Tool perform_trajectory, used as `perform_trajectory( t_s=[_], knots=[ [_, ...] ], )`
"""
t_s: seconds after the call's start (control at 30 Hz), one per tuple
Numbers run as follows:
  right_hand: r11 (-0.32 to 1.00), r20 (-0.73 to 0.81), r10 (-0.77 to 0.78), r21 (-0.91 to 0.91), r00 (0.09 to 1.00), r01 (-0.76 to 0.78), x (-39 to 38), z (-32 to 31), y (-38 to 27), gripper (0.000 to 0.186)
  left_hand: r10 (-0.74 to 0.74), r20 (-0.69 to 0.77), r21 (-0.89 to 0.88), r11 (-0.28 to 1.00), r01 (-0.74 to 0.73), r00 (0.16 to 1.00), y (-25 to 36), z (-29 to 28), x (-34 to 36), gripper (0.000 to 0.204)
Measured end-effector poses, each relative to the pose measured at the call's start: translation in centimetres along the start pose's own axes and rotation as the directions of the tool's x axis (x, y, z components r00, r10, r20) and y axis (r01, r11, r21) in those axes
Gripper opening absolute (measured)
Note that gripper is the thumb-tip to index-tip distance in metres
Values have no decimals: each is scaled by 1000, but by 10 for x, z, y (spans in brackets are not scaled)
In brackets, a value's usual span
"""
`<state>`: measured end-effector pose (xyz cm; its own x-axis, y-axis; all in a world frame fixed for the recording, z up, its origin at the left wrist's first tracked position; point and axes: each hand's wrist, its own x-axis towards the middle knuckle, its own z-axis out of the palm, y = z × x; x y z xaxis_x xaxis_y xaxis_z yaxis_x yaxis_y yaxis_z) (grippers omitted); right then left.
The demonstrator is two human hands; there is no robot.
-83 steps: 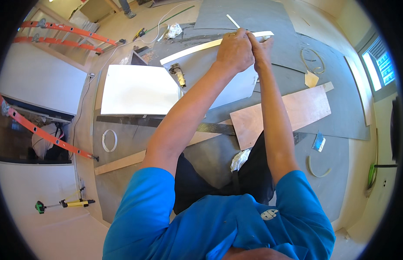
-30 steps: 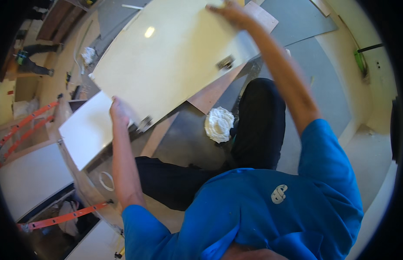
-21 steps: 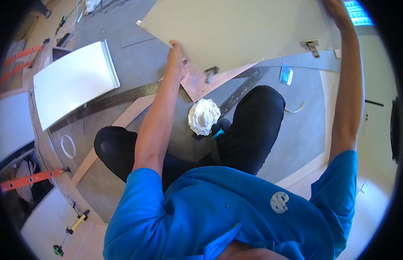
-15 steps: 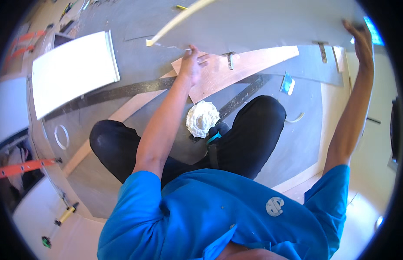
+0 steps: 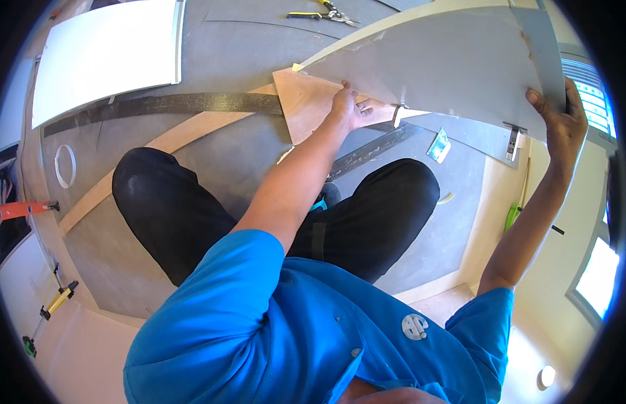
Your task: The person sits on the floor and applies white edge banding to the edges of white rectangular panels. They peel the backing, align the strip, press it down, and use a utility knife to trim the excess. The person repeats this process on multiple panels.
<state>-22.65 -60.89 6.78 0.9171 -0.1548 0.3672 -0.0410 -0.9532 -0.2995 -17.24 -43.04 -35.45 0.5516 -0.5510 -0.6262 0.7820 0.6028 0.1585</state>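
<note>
A large grey panel [image 5: 461, 60] with a pale, curved far edge is held up and tilted in front of me. At its right side, my right hand [image 5: 561, 124] is closed on the edge, thumb on the near face. My left hand [image 5: 352, 109] grips the near edge close to the panel's left end, with its fingers partly hidden. Two small metal brackets stick out along that near edge: one bracket [image 5: 398, 116] beside my left hand, another bracket [image 5: 513, 138] below my right. Beneath the panel lies a piece of thin wooden board [image 5: 296, 101].
Dark strips [image 5: 225, 103] and a long wooden strip [image 5: 161, 145] cross the grey surface. Yellow-handled snips [image 5: 320, 13] lie at the far side. A white panel [image 5: 111, 60] stands at left, near a white ring [image 5: 65, 166]. A blue-and-white packet [image 5: 438, 145] lies between knee and panel.
The panel has tilted, showing more of its grey face. My left hand has moved right along its edge; my right hand has come down. My left forearm now mostly covers the white lumpy mass.
</note>
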Motion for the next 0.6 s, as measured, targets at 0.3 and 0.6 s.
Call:
perform_trajectory(
  t_s=[0.3, 0.6],
  knots=[
    [995, 142, -90, 63, 986, 82, 1, 27, 9, 48, -179, 87, 261, 953, 151, 980, -26, -28, -32, 68],
    [991, 157, 89, -116, 984, -71, -37, 24, -22, 52, -240, -72, 682, 697, 224, 968, 51, -122, -91, 41]
  ],
)
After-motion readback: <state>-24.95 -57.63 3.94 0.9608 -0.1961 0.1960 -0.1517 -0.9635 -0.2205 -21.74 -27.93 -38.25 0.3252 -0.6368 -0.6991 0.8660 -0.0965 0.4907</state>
